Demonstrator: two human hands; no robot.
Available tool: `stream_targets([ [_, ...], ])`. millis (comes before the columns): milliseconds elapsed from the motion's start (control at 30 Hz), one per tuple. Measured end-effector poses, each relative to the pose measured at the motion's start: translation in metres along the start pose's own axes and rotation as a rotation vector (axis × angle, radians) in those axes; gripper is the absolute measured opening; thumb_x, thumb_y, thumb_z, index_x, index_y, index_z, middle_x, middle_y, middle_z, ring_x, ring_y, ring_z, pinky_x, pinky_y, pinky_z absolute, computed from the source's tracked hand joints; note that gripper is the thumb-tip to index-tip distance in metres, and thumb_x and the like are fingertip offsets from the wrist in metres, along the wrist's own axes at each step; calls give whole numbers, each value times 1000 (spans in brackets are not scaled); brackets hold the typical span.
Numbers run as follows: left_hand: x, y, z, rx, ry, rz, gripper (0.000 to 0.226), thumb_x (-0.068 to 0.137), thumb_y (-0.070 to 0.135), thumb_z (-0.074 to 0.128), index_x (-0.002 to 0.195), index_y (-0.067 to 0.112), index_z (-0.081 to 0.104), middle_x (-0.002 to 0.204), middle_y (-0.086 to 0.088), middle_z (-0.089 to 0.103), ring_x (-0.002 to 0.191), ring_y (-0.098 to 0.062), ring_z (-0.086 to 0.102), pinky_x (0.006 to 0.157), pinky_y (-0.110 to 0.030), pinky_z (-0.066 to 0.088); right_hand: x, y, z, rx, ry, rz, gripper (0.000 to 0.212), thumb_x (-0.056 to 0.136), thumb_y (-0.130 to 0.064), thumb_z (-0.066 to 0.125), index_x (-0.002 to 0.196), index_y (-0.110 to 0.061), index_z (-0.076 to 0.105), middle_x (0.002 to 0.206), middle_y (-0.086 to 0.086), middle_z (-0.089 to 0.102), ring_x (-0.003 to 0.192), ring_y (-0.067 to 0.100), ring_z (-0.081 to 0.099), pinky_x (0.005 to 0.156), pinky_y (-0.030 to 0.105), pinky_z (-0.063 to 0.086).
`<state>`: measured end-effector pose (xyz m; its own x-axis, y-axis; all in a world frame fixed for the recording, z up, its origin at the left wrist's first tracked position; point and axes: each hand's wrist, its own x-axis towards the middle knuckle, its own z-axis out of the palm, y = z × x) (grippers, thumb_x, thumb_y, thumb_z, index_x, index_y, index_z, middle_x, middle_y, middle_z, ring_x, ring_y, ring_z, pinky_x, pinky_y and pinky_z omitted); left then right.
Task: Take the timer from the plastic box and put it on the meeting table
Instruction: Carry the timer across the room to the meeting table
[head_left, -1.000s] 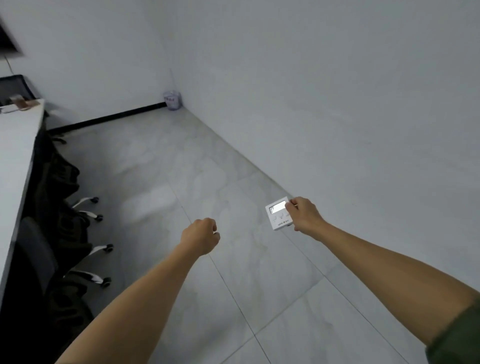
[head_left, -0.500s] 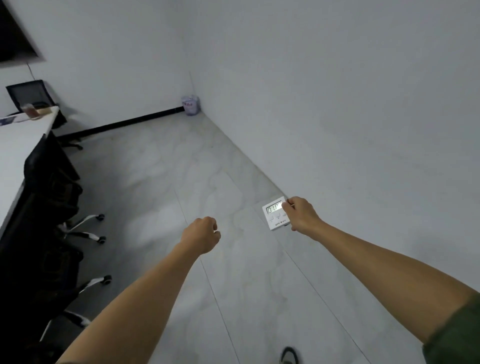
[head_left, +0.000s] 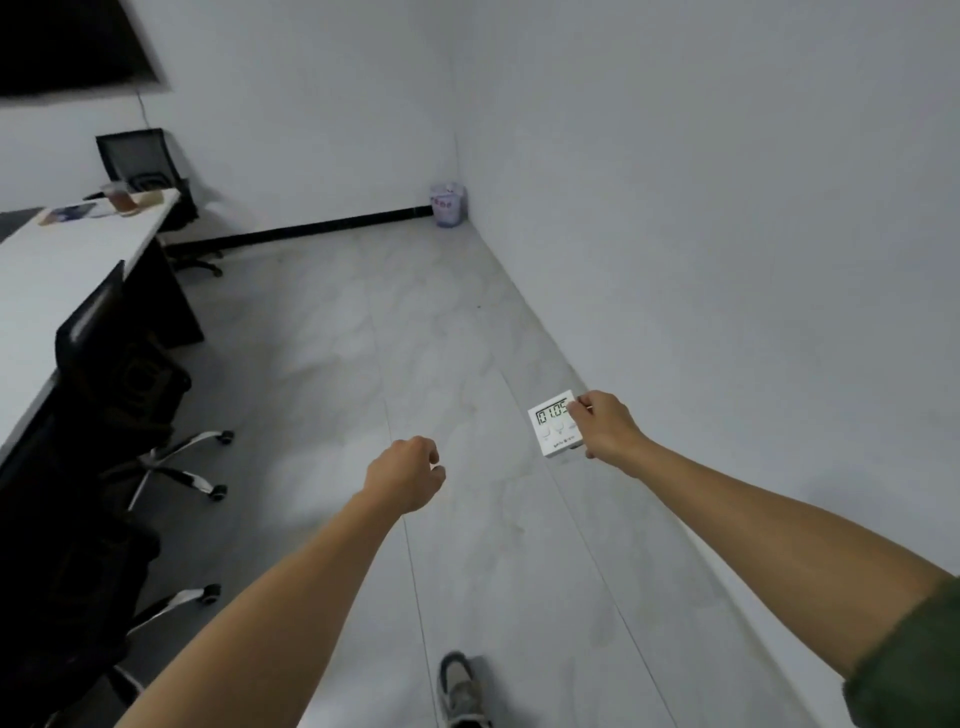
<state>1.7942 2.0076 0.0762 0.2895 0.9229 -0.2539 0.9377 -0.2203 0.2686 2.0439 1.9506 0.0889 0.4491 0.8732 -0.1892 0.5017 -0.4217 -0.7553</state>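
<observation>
A small white square timer (head_left: 554, 423) with a lit digital display is pinched at its right edge by my right hand (head_left: 608, 426), held out over the grey tiled floor close to the right wall. My left hand (head_left: 406, 473) is curled into a loose fist with nothing in it, out in front at centre. The long white meeting table (head_left: 57, 270) runs along the left side, well away from both hands. No plastic box is in view.
Black office chairs (head_left: 124, 395) on wheeled bases line the table's near edge. A cup (head_left: 120, 197) and flat items sit at the table's far end. A lined waste bin (head_left: 448, 203) stands in the far corner. My shoe (head_left: 458, 688) shows below.
The view has swung left, bringing more of the table and chairs into sight. My shoe has stepped into view. The right hand still holds the timer; the left fist is unchanged.
</observation>
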Motion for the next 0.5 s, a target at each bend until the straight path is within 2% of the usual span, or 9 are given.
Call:
stream_targets([
  [133,104,-18,-25,1,2,7,32,91,35,53,118,18,60,118,-9,63,110,-27,58,83,-34,45,96,-33,23,7,9,-10,30,98,-26,43,108,-4,60,105,15,69,71,27,63,66,44,57],
  [267,194,-31,-70,33,7,22,32,92,35,52,119,18,59,120,-7,62,109,-27,59,81,-33,44,180,-76,34,28,19,-6,29,99,-24,42,110,-3,60,104,15,68,64,19,60,54,36,53],
  [500,339,-41,-129,36,11,27,34,93,34,51,121,17,59,121,-10,60,108,-28,59,83,-35,46,320,-144,46,31,23,-32,29,98,-26,43,109,-5,60,98,10,67,69,23,61,64,42,56],
])
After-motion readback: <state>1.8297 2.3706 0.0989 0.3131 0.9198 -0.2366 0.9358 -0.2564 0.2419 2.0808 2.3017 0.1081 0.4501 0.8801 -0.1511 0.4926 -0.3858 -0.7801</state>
